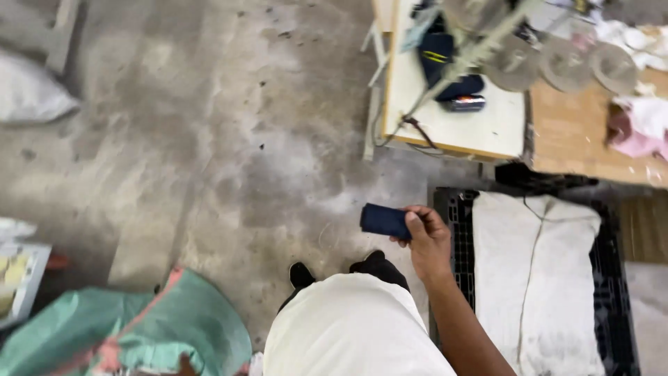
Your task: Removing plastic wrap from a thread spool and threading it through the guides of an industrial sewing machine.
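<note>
Right hand [426, 240] pinched a small folded navy cloth piece [384, 221] over the concrete floor [209, 139]; a firmer whole-edge grip would likely steady it; left hand unseen.

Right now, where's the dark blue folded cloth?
Head view, centre: the dark blue cloth is pinched in the right hand, over the concrete floor, left of the black crate.

We are seeing matt dark blue cloth [384, 221], folded, in our right hand [428, 240]. Rough, stained concrete floor [209, 125] is lying below. A black plastic crate [616, 292] is holding coarse off-white cloth [532, 271]. A smooth pale tabletop [487, 125] is adjoining bare wood [577, 139].
</note>
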